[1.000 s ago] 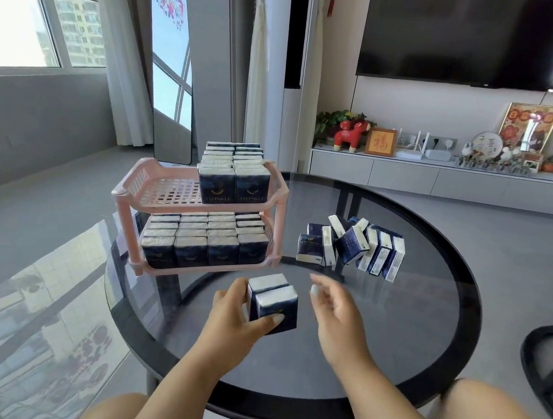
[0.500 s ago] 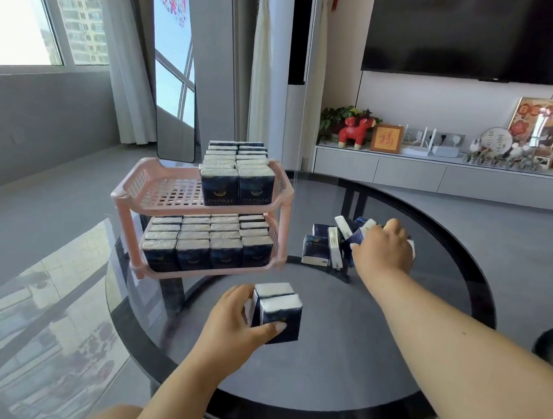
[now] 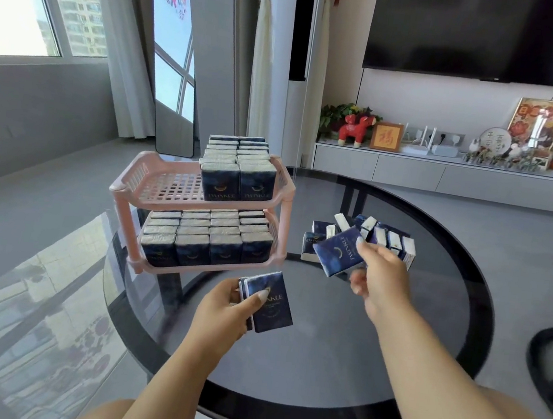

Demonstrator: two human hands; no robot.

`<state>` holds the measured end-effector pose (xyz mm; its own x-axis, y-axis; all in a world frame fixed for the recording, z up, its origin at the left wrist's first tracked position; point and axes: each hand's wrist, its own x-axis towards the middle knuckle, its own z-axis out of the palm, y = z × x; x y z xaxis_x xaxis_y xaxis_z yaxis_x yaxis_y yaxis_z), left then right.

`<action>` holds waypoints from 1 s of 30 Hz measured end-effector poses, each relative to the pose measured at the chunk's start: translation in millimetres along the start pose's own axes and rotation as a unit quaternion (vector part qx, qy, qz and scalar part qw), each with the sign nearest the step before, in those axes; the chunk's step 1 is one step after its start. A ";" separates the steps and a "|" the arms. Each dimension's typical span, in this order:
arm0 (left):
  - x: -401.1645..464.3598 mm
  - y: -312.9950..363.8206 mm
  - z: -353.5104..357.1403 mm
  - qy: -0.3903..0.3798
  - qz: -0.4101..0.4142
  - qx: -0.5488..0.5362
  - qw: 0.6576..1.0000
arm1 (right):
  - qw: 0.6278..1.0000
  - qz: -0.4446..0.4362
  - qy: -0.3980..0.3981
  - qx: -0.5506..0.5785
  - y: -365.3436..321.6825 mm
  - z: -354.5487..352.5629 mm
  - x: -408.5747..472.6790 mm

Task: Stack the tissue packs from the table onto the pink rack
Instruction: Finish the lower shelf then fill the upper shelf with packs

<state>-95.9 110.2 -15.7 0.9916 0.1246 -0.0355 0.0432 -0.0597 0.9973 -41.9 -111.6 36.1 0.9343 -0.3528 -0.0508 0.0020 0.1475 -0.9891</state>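
The step in hand looks like gathering: packs are being collected from the worktop [image 3: 338, 347] into a small bundle before going onto the rack [image 3: 153, 192].

The left hand [image 3: 222, 310] is clamped on a bundle [image 3: 268, 301] of what seems to be two or three packs, thumb across the front face, held above the worktop just in front of the rack's lower tier. The right hand [image 3: 380, 279] pinches a single pack [image 3: 339, 251] by one end, lifted clear and tilted, just in front of the loose pile [image 3: 379, 236] that waits on the worktop to the right of the rack.

The rack's lower tier appears full, with rows of packs standing side by side. The upper tier holds two columns of packs at its right side; its left half shows bare lattice.

Next, I judge, the single pack needs to be brought across to the left hand and squared against the bundle, faces aligned, so the lot can be set down together. The open left half of the upper tier is the likely place for it. The bundle should go in upright, beside the packs there, without knocking them.
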 end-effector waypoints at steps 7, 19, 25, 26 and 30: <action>-2.5 0.5 2.0 0.005 0.000 0.009 1.000 | 0.969 0.012 -0.148 0.199 33.9 -4.1 -46.3; -7.8 1.2 1.1 0.015 0.014 -0.007 1.000 | 0.963 0.009 -0.238 0.130 46.5 -8.8 -61.2; -9.4 2.4 -0.5 -0.019 0.014 0.013 1.000 | 0.981 -0.031 -0.189 0.041 55.3 -5.2 -61.4; -9.2 1.8 -0.7 -0.026 0.016 0.018 0.999 | 0.984 -0.051 -0.170 -0.004 56.9 -4.7 -61.6; -10.1 2.2 -1.4 -0.049 0.014 0.024 0.998 | 0.964 -0.128 -0.173 -0.158 64.5 -1.2 -61.6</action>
<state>-106.0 110.2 -13.1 0.9996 0.0253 -0.0155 0.0181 -0.1087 0.9939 -99.8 -81.5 -24.7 0.9806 -0.0023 0.1959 0.1911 -0.2105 -0.9587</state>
